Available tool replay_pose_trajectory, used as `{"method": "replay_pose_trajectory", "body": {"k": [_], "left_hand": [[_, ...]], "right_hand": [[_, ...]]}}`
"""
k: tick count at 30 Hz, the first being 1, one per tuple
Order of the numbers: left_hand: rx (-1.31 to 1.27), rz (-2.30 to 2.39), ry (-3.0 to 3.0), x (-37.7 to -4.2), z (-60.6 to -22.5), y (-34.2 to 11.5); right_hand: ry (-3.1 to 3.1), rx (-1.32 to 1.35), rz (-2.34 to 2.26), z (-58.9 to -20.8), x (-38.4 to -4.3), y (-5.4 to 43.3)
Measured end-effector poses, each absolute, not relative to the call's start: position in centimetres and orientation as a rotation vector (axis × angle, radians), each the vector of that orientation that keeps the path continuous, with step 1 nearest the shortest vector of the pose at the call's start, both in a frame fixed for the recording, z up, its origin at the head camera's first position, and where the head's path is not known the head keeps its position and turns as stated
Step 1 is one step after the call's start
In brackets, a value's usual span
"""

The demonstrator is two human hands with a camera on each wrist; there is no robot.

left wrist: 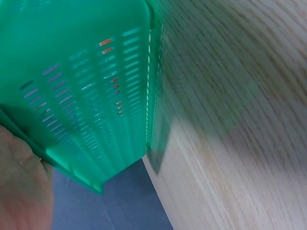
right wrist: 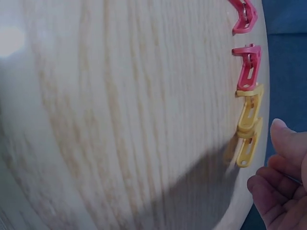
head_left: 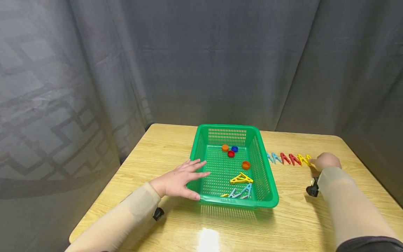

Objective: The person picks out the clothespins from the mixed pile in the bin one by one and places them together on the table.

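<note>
My left hand (head_left: 181, 178) lies with spread fingers over the left rim of a green basket (head_left: 267, 175). In the left wrist view part of that hand (left wrist: 21, 184) touches the basket's rim (left wrist: 72, 175). My right hand (head_left: 327, 161) is at the right end of a row of clothespins, beside a yellow clothespin (head_left: 308, 159). The right wrist view shows its fingers loosely bent, apart from the nearest yellow clothespin (right wrist: 247, 149), with nothing visible between thumb and fingers. Farther left in the row are red clothespins (head_left: 293, 159) and light blue clothespins (head_left: 276, 158).
Inside the basket lie orange caps (head_left: 246, 165), a red cap (head_left: 231, 154) and a blue cap (head_left: 234, 149). Nearer its front are yellow clothespins (head_left: 241, 179) and light blue clothespins (head_left: 247, 189). A grey curtain (head_left: 214, 63) hangs behind the wooden table (head_left: 167, 147).
</note>
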State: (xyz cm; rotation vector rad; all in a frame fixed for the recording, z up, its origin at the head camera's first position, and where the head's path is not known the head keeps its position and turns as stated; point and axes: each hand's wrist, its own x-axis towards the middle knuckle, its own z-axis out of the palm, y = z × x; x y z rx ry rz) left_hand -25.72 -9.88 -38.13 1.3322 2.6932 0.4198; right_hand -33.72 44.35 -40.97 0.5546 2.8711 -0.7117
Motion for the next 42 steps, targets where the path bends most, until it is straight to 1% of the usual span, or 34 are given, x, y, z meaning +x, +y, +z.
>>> {"method": "replay_pose_trajectory", "body": {"k": [12,22,29,36,42], "left_hand": [[1.336,0.417,2.691,-25.7,-38.1,-9.9],[1.347,0.415,2.693,-25.7,-38.1,-10.0],[1.352,0.422,2.697,-25.7,-38.2,-10.0],[1.337,0.415,2.696,-25.6,-38.1,-10.0],[1.350,0.436,2.686,-25.6,-38.1,-10.1]], "right_hand": [[2.972,0.401,-0.726,-38.7,-33.1,42.6],[3.132,0.110,-0.698,-36.1,-33.6,40.0],[3.125,0.013,-0.778,-33.9,-33.7,37.5],[3.134,-0.157,-0.817,-31.7,-33.8,35.0],[3.178,-0.287,-0.813,-29.8,-33.4,31.9]]}}
